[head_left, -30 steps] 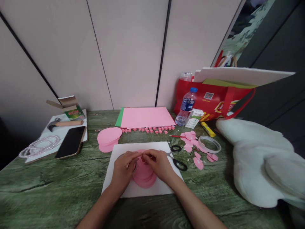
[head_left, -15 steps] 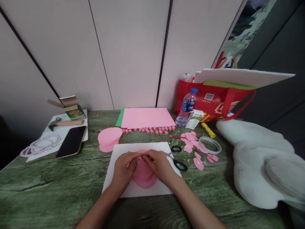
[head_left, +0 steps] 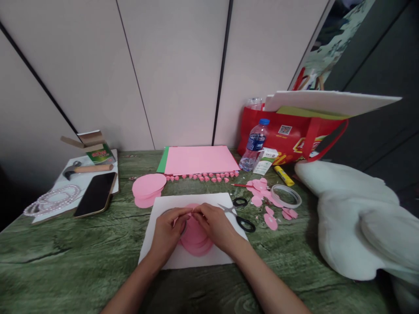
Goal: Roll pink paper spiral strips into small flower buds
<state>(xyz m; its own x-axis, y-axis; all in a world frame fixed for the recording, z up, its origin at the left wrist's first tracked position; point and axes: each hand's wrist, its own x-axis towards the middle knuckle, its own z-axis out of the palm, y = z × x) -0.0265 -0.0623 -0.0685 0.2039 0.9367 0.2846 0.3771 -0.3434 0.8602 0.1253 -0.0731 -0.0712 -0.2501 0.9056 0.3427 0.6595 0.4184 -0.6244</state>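
My left hand [head_left: 169, 229] and my right hand [head_left: 212, 223] meet fingertip to fingertip above a white board [head_left: 166, 261]. Both are closed in a pinch on a small pink paper piece [head_left: 192, 211], mostly covered by the fingers. Beneath them lie overlapping pink paper discs [head_left: 197, 240]. The curved edge of a ring-shaped thing [head_left: 183, 229] shows beside my left fingers, its kind hidden. Scissors [head_left: 231, 210] with black handles lie spread just right of my right hand, partly on the board.
Farther back are pink discs [head_left: 149, 185], pink sheets [head_left: 201, 160], and a row of small pink paper rolls [head_left: 206, 177]. To the right lie paper scraps [head_left: 258, 187], a tape roll [head_left: 296, 198], a glue stick [head_left: 283, 175] and a bottle [head_left: 253, 146]. Left are a phone [head_left: 96, 194] and a hammer [head_left: 93, 168].
The whole view has shifted slightly, so things appear a little farther left and higher. Both hands keep their pinch at the same place over the discs, with only small finger movement.
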